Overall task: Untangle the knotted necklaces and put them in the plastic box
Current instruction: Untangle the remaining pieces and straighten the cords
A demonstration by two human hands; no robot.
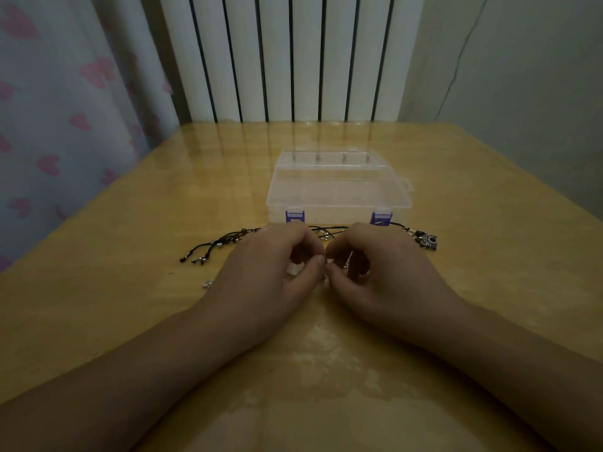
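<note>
Necklaces (329,231) lie in a tangle under two hands that meet fingertip to fingertip on the table (489,223).

Left hand (274,265) and right hand (375,265) both have fingers curled inward, pinching something small and silvery between them; what exactly is too small to tell. Black cords run out from behind the knuckles: beaded ends (208,251) trail off beyond the left hand, and a camera-shaped charm (428,242) lies just past the right. A small silver piece (208,283) sits apart, beside the left wrist. Directly beyond both hands, almost touching the cords, stands the plastic box (337,187), lid shut, with two purple clasps (295,216) facing the hands. Bare tabletop stretches to either side and toward the person; a radiator (290,57) and a heart-print curtain (65,109) stand past the far edge.
</note>
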